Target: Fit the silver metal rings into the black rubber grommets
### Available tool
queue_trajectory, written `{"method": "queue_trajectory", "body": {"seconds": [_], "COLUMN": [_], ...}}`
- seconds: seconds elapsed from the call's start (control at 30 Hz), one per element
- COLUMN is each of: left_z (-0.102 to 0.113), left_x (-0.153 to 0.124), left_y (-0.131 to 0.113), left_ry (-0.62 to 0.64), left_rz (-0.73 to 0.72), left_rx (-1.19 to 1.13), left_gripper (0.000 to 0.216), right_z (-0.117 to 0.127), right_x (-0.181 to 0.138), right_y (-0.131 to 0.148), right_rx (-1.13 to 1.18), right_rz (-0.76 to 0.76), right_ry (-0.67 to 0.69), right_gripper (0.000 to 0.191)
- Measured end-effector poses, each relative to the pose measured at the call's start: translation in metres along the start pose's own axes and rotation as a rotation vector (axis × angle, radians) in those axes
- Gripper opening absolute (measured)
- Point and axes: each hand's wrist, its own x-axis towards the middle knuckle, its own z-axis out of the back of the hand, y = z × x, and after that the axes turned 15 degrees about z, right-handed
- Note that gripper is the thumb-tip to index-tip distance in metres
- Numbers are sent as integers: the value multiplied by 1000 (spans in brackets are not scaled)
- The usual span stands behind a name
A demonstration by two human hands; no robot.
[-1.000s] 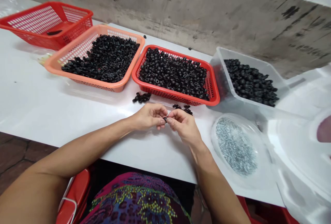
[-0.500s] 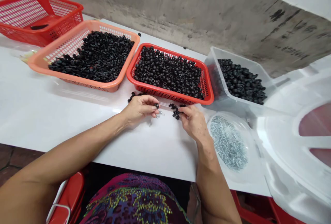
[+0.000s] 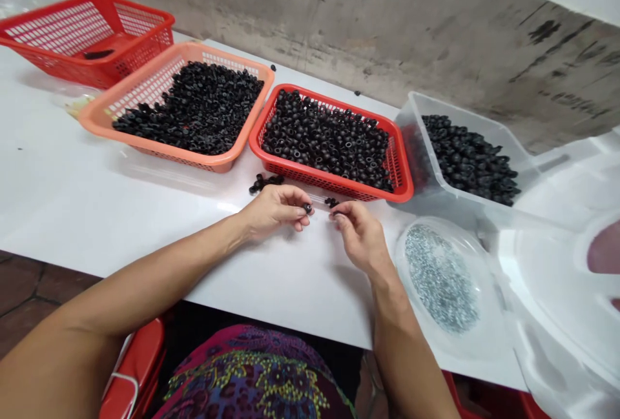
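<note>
Between thumb and fingers, my left hand [image 3: 278, 211] pinches a small round black plastic part [image 3: 307, 208] with a hole in it. My right hand [image 3: 361, 233] is close by on the right, its fingertips pinched together on a small dark piece [image 3: 337, 214] that is mostly hidden. A few loose black pieces [image 3: 331, 202] lie on the table just behind the right fingertips. Behind the left hand sits another little group of black parts [image 3: 265, 181]. The red basket [image 3: 334, 190] of round black parts stands just beyond both hands.
An orange basket [image 3: 217, 162] of small black pieces stands left of centre, with another red basket [image 3: 123, 70] farther left. On the right are a clear bin [image 3: 438, 180] of black parts, a clear dish of small metal pieces [image 3: 440, 277] and a white plastic stool [image 3: 547, 264].
My right hand has moved from the loose black pieces toward my left hand with a small dark piece. Fewer loose pieces show near it. The camera view has shifted slightly left.
</note>
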Motion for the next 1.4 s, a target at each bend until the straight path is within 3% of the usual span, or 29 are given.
{"method": "queue_trajectory", "body": {"seconds": [0.13, 0.33, 0.43, 0.57, 0.97, 1.27, 1.4], "left_z": [-2, -7, -10, -13, -18, -17, -16], "left_x": [-1, -1, -2, -5, -5, -8, -9], "left_y": [0, 2, 4, 4, 8, 8, 8], "left_ry": [14, 9, -27, -41, -150, -218, -211], "left_rz": [28, -10, -19, -6, -81, -320, -276], "left_rx": [8, 66, 114, 167, 382, 807, 883], "left_gripper": [27, 27, 26, 19, 13, 12, 13], "right_z": [-7, -15, -15, -16, -24, -23, -25], "right_x": [-2, -2, -2, -3, -10, -10, -12], "right_y": [15, 21, 27, 34, 30, 26, 21], "right_rx": [452, 551, 497, 350, -159, -245, -233], "right_rz": [-189, -179, -225, -233, 126, 284, 269], "right_ry": [-26, -80, -150, -144, -122, -21, 12], "right_gripper": [13, 19, 17, 9, 10, 15, 17]}}
